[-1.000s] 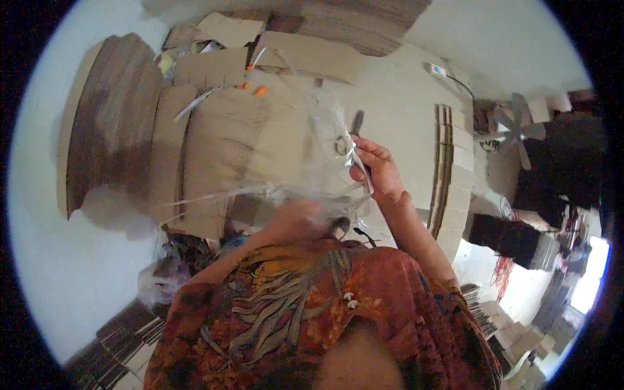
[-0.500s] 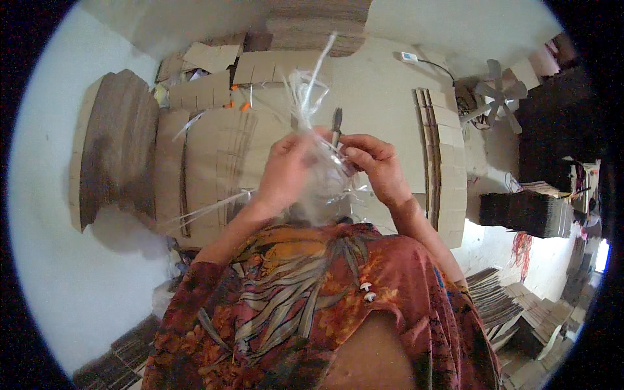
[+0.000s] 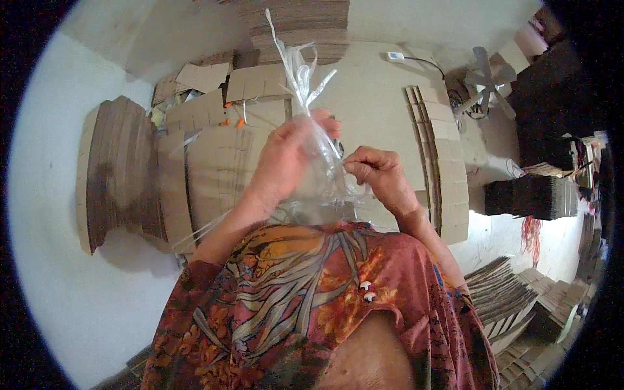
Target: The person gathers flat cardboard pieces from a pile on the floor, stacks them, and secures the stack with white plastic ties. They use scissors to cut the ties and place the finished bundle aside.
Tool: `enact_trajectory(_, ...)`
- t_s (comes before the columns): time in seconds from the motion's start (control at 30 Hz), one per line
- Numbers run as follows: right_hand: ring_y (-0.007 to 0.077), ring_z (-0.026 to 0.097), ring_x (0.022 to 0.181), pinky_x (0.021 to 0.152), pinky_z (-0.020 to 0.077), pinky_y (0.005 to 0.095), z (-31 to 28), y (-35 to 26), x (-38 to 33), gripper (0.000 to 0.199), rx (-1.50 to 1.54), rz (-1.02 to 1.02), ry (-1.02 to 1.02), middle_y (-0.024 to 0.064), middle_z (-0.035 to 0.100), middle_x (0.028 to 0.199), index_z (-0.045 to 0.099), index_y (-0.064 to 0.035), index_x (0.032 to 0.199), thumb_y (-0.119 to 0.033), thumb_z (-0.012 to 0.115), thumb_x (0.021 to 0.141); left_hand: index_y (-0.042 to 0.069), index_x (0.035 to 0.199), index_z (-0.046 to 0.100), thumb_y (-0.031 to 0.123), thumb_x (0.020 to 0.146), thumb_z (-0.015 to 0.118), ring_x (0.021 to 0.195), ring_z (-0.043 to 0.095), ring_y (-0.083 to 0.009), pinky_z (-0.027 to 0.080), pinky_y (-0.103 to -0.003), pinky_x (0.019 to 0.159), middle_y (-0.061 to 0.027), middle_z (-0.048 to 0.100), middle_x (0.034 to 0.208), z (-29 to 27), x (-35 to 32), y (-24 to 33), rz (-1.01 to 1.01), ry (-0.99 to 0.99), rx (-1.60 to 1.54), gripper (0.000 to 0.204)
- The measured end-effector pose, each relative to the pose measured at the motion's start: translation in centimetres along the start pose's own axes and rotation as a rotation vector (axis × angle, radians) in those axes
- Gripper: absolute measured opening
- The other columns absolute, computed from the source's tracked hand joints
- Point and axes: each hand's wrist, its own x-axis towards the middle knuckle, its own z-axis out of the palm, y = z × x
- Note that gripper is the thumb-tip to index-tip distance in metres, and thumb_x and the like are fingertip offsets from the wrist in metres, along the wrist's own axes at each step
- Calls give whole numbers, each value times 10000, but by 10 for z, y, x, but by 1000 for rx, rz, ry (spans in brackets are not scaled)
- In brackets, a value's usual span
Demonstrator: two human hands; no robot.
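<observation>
A bunch of clear, shiny plastic strips (image 3: pixel 320 140) rises between my hands, its loose white ends fanned out at the far side. My left hand (image 3: pixel 285 156) is closed around the bunch, with its fingertips showing behind the plastic. On the other side, my right hand (image 3: pixel 382 174) pinches the edge of the strips between thumb and fingertips. Lower down, the plastic spreads out toward my lap, crumpled and see-through. Part of a small dark object shows behind the strips, mostly hidden by them and my fingers.
Flat cardboard pieces (image 3: pixel 221 156) lie on the left of the table, with orange bits (image 3: pixel 240 123) beyond them. Upright cardboard strips (image 3: pixel 422 149) line the right side. A cardboard stack (image 3: pixel 120 172) stands at far left. A fan (image 3: pixel 486 84) and more cardboard piles (image 3: pixel 530 195) are on the right.
The plastic bunch now stands taller and leans left, and its blur has gone. My right hand has moved slightly down. The dark-tipped tool seen between my hands is now mostly covered.
</observation>
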Motion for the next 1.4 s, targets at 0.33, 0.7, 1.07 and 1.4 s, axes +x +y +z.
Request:
enact_trajectory(0.33, 61, 479, 637, 550, 385, 193, -11, -2, 3, 149, 201, 134, 99, -10, 562, 725, 605, -20, 910, -110, 599, 791, 5, 1089, 510, 324, 874, 469, 888, 552, -225, 432, -371, 825, -140, 580, 947, 0, 8, 3, -81, 64, -294, 387)
enact_trajectory(0.7, 37, 340, 488, 445, 257, 194, -19, 13, 1, 159, 169, 197, 87, -50, 441, 553, 632, -29, 784, -176, 577, 811, 25, 1004, 535, 286, 869, 482, 971, 529, -259, 412, -401, 875, -124, 570, 992, -28, 16, 6, 37, 122, -442, 298)
enact_trajectory(1.07, 59, 393, 530, 474, 314, 228, -29, 24, -31, 160, -208, 124, 251, -22, 488, 594, 588, 4, 710, -135, 560, 785, 6, 954, 488, 194, 897, 435, 817, 550, -255, 440, -386, 832, -117, 558, 847, -132, 22, -9, 226, 305, -472, 203)
enact_trajectory(1.4, 70, 406, 523, 469, 360, 202, -102, 63, -82, 108, 812, 162, 681, -16, 468, 668, 517, -75, 889, -177, 488, 869, 6, 1005, 440, 183, 916, 373, 1020, 505, -316, 410, -436, 909, -182, 518, 1026, -100, 3, 58, 244, 535, -336, 209)
